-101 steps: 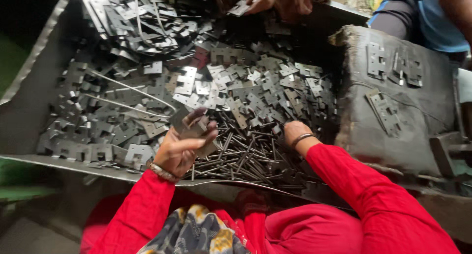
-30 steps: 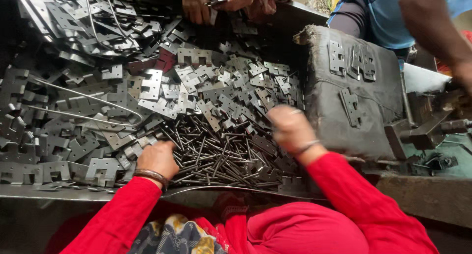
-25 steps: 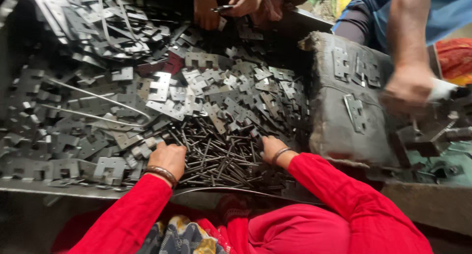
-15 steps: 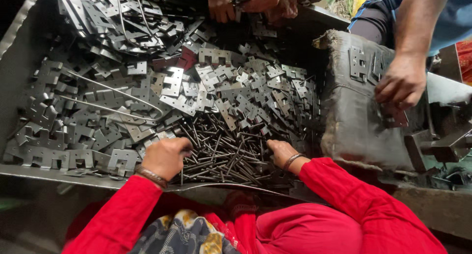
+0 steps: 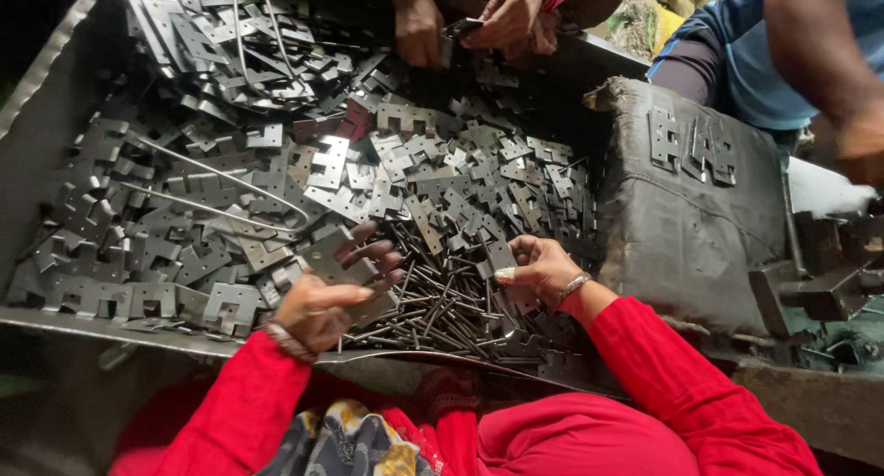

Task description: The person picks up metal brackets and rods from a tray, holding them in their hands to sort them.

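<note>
Lifted off the pin heap since half a second ago, left hand point(image 5: 318, 301) now pinches a flat notched grey metal plate point(image 5: 333, 255) above the tray point(image 5: 55, 57). Right hand point(image 5: 543, 269) curls, fingertips pinching a small stamped plate point(image 5: 502, 255) over thin dark steel pins point(image 5: 433, 315), beside dull punched plates point(image 5: 442, 181).

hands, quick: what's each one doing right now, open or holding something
Left hand: shut on a flat metal plate, lifted over the pile.
Right hand: fingers curled among the nails; grip cannot be told.
</note>
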